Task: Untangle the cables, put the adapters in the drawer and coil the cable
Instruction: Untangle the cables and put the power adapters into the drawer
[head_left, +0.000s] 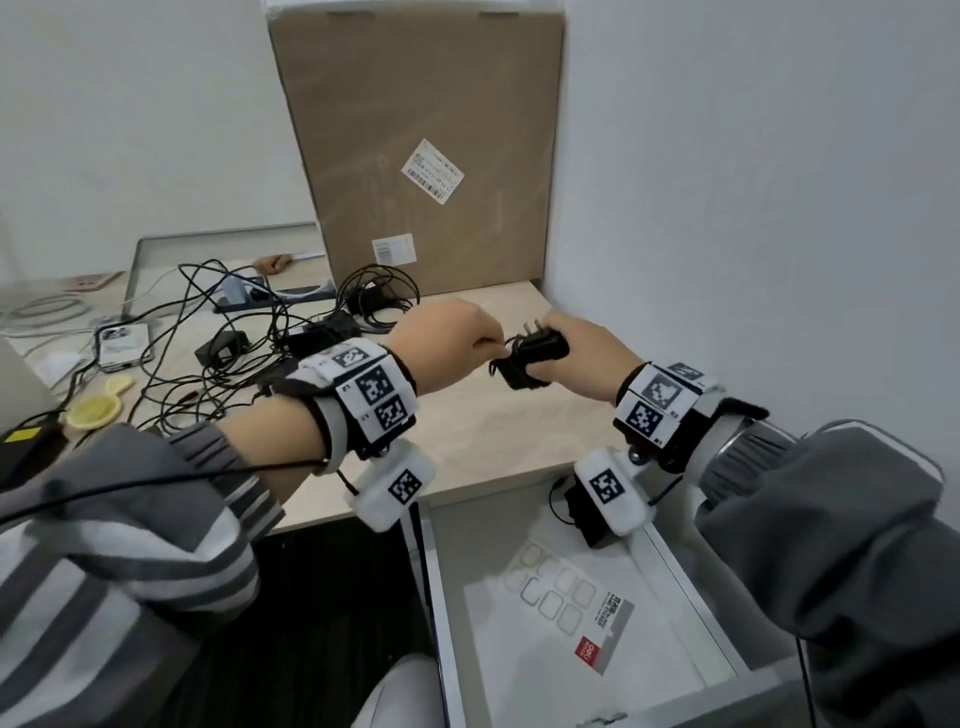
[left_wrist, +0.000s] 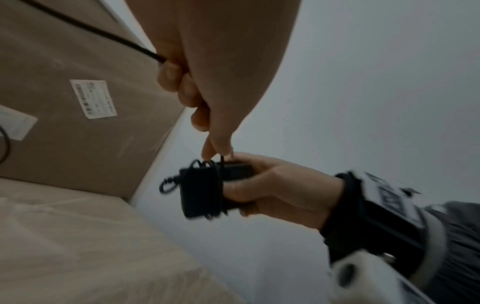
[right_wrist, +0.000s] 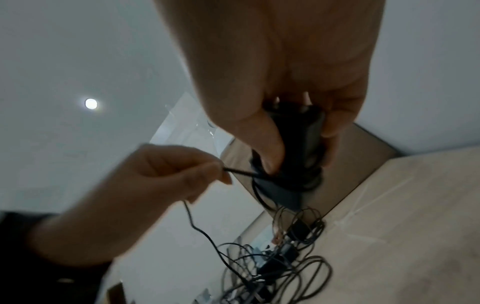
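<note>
My right hand (head_left: 558, 364) grips a black adapter (head_left: 535, 353) above the desk, plug prongs pointing up and away. Its thin black cable (right_wrist: 239, 171) is wound in several turns round the body. My left hand (head_left: 483, 344) pinches that cable between thumb and forefinger right beside the adapter (left_wrist: 200, 191); the rest of the cable trails down from the left hand (right_wrist: 161, 181). A tangle of black cables and adapters (head_left: 249, 338) lies on the desk to the left. The white drawer (head_left: 467, 561) stands open below my right wrist, with another black adapter (head_left: 582, 514) at its back.
A tall cardboard box (head_left: 426, 145) leans against the wall behind the hands. A phone (head_left: 122, 340), a yellow item (head_left: 96, 405) and a power strip (head_left: 270, 296) sit among the cables. Sticker sheets (head_left: 566, 608) lie in the drawer. A white wall closes the right side.
</note>
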